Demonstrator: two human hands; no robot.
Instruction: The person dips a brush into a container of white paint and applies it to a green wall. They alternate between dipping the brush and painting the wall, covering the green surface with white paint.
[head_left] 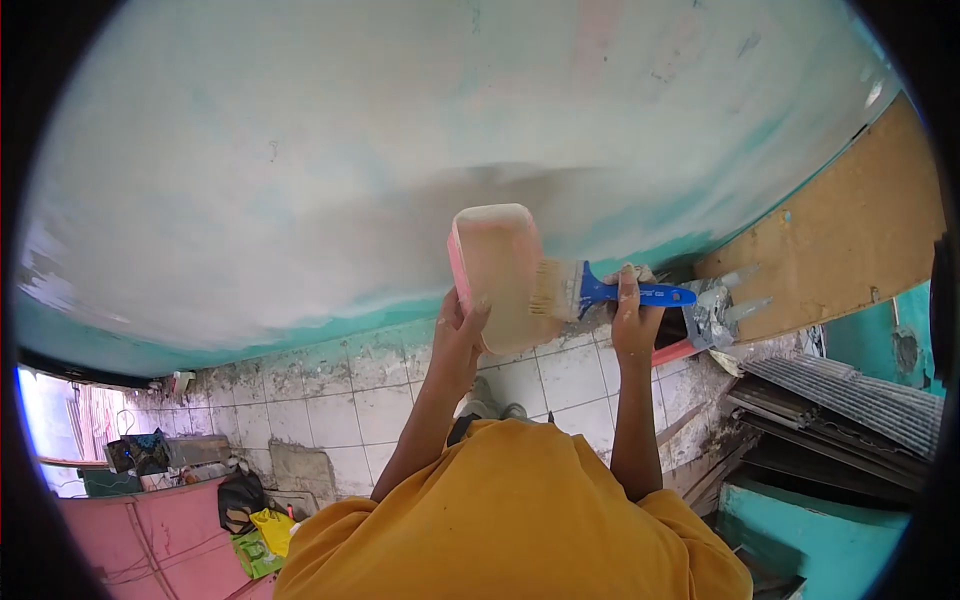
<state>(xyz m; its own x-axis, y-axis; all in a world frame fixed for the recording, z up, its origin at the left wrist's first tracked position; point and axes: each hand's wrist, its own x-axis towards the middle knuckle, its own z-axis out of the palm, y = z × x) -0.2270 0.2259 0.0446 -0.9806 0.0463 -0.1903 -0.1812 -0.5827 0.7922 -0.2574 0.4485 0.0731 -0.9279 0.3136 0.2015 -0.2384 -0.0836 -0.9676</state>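
My left hand (463,335) grips the near left edge of a pink plastic container (500,225), its inside coated with pale paint. In my right hand (634,310) is a wide paintbrush (640,293) with a blue handle, held level with its bristles pointing left. The bristle tips overlap the right side of the container in this view. Both are held up in front of a wall (330,130) thinly covered in whitish paint, with turquoise showing through along its lower part. Paint smears mark the fingers of my right hand.
White floor tiles (380,410), stained and chipped, run along the wall's foot. To the right lean a brown board (840,220) and stacked corrugated sheets (850,400). A paint-smeared grey object (712,315) is behind the brush handle. Bags (262,530) lie at lower left by a pink surface (170,530).
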